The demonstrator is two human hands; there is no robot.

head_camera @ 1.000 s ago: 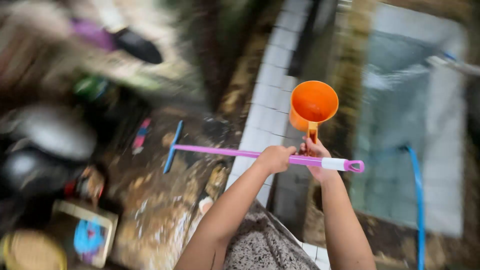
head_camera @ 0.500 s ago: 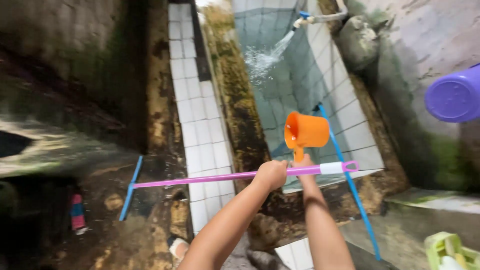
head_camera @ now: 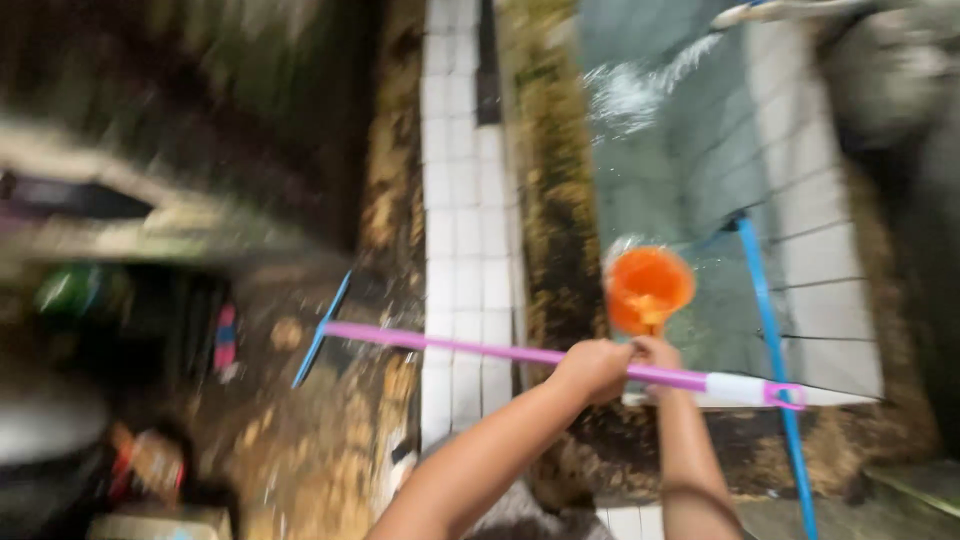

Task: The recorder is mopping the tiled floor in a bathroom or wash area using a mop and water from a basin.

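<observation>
Below, left hand [head_camera: 594, 368] gripping pink squeegee pole [head_camera: 480, 349]; right hand [head_camera: 655, 352] gripping orange dipper [head_camera: 648, 290], over tiled water tank [head_camera: 800, 260]

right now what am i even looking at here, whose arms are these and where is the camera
The camera sits on a person's head and looks down, so the two bare arms reaching up from the bottom edge are that person's own. The picture is blurred by motion.

The left hand grips a long pink handle of a squeegee-type floor tool; its blue blade rests on the wet, dirty floor. The right hand holds an orange plastic dipper by its handle, over a tiled water basin. Water pours into the basin from a tap at the top. A blue stick or pipe leans along the basin, and a white tiled ledge borders it. The clutter on the left is too blurred to name.
</observation>
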